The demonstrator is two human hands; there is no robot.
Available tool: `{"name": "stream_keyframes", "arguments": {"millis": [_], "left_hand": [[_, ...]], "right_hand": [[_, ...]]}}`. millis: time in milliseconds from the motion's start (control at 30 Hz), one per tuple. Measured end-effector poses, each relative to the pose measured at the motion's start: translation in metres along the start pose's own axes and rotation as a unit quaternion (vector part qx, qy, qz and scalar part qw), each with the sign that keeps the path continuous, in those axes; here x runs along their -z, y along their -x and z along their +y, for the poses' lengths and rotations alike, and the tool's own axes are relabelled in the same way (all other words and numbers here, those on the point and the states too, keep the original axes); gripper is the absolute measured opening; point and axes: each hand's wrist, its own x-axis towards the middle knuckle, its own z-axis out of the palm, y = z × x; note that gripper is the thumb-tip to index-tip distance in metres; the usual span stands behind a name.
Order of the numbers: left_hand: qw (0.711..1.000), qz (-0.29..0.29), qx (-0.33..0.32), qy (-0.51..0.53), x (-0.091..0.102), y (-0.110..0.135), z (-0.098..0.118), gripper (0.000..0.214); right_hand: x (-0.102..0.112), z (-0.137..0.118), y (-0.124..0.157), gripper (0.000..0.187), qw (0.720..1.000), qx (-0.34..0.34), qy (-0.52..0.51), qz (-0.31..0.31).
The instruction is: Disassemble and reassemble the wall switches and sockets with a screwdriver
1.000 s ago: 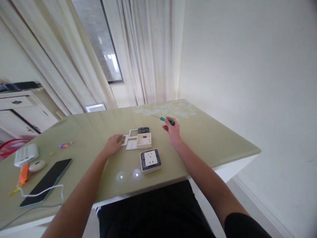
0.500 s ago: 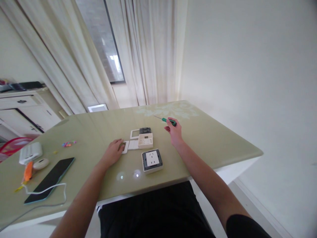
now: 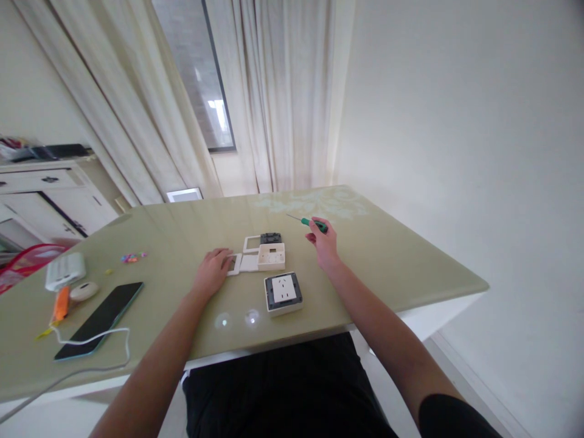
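Observation:
My right hand (image 3: 323,243) is closed round a green-handled screwdriver (image 3: 314,224), its thin shaft pointing left above the table. My left hand (image 3: 212,271) rests on the table with its fingers on a small white frame piece (image 3: 233,264). Just right of that piece lie a white plate (image 3: 249,262), a cream switch box (image 3: 271,256), a white square frame (image 3: 252,244) and a dark module (image 3: 270,238). A wall socket (image 3: 283,292) with a grey surround and white face sits nearer to me.
The glossy green table (image 3: 392,255) ends close on the right and front. At the left lie a black phone (image 3: 101,319) with a white cable (image 3: 86,353), an orange item (image 3: 60,303), a white adapter (image 3: 65,271) and small coloured bits (image 3: 132,257). Curtains hang behind.
The view has shifted slightly. My left hand has slid a little toward me along the white frame piece. My right hand holds the screwdriver in much the same place.

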Motion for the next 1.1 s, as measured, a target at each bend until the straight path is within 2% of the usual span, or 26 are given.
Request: {"name": "stream_keyframes", "arguments": {"millis": [233,433,533,633,733,867,933,1000,1100], "left_hand": [[1.000,-0.018,0.016,0.009,0.012,0.012,0.009,0.026],[0.996,0.017,0.069,0.057,0.027,0.014,0.023,0.027],[0.989,0.041,0.072,0.122,0.040,0.017,0.040,0.026],[0.976,0.034,0.042,0.210,0.047,0.034,0.072,0.027],[0.956,0.026,0.024,0.291,0.041,0.067,0.111,0.032],[0.925,0.048,0.056,0.373,0.025,0.107,0.150,0.029],[0.911,0.060,0.073,0.402,0.018,0.115,0.159,0.029],[0.900,0.066,0.085,0.423,0.014,0.117,0.162,0.030],[0.888,0.061,0.095,0.445,0.012,0.114,0.161,0.033]], "right_hand": [[-0.001,-0.001,0.000,0.035,1.000,-0.006,0.009,0.006],[-0.001,-0.001,0.000,0.036,1.000,-0.001,0.010,0.011],[-0.002,-0.002,0.000,0.034,1.000,0.015,0.007,0.010],[-0.007,-0.007,0.007,0.031,0.999,0.048,0.007,0.004],[-0.007,-0.014,0.031,0.028,0.994,0.107,0.017,-0.015],[0.009,-0.016,0.089,0.013,0.976,0.193,0.071,-0.069],[0.022,-0.012,0.117,0.005,0.964,0.221,0.110,-0.099],[0.033,-0.006,0.137,0.010,0.953,0.237,0.143,-0.125],[0.040,0.003,0.149,0.014,0.941,0.248,0.175,-0.152]]}}
